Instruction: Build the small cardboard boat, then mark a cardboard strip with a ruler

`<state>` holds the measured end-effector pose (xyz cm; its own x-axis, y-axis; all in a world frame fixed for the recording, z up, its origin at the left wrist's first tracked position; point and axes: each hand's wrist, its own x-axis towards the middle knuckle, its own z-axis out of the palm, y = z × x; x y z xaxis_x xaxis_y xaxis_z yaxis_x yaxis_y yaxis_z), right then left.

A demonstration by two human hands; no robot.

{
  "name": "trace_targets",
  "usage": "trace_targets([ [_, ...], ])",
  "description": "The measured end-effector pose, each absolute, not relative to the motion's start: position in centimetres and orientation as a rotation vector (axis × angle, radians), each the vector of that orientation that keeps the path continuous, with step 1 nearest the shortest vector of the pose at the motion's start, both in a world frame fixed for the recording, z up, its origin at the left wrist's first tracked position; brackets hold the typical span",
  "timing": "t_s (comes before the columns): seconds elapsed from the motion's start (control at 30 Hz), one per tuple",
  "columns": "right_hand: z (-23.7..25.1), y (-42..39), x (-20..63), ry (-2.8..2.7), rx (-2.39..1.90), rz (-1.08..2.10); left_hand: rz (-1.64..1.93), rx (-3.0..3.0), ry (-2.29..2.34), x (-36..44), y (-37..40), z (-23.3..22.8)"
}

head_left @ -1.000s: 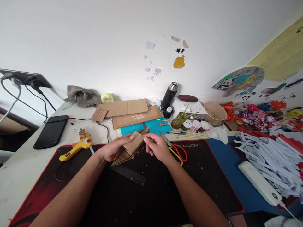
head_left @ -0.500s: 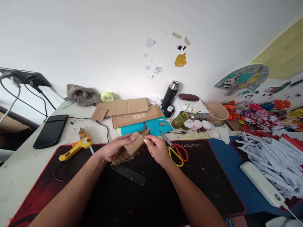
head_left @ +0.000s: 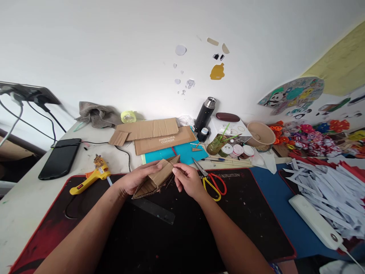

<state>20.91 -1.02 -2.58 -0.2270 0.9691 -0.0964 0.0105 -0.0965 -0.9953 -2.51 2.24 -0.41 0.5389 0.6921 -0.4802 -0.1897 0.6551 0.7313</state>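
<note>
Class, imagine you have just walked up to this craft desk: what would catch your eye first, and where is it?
At the centre, the left hand and right hand grip a folded cardboard piece over the black desk mat. Beside them lie a yellow glue gun to the left and red-and-yellow scissors to the right. Far right, a heap of white paper strips spreads out.

Both forearms bare, no sleeves, rings or watch visible.
</note>
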Motion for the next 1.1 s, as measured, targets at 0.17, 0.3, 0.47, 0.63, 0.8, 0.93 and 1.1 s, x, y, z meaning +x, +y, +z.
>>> trace_targets([
  [0.17, -2.9, -1.0, 20.9, -1.354, -1.208, 1.404, 0.561, 0.634, 0.839, -2.3, 2.1, -0.2],
  [0.3, -3.2, -1.0, 20.8, -1.358, -1.221, 1.375, 0.543, 0.628, 0.872, -2.2, 2.0, -0.1],
  [0.47, -3.2, -1.0, 20.8, -1.351, -1.216, 1.371, 0.536, 0.643, 0.859, -2.2, 2.1, -0.2],
  [0.63, -2.8, -1.0, 20.2, -1.292, -1.185, 1.429, 0.542, 0.7, 0.792, -2.3, 2.4, -0.5],
  [0.8, -1.6, -1.0, 19.9, -1.18, -1.165, 1.293, 0.533, 0.591, 0.758, -2.8, 2.7, -1.3],
  [0.93, -1.0, -0.5, 20.6, -1.064, -1.132, 1.146, 0.592, 0.483, 0.749, -3.2, 3.0, -1.6],
  [1.1, -1.6, 0.1, 20.4, -1.016, -1.066, 1.291, 0.635, 0.464, 0.713, -3.5, 3.3, -1.7],
])
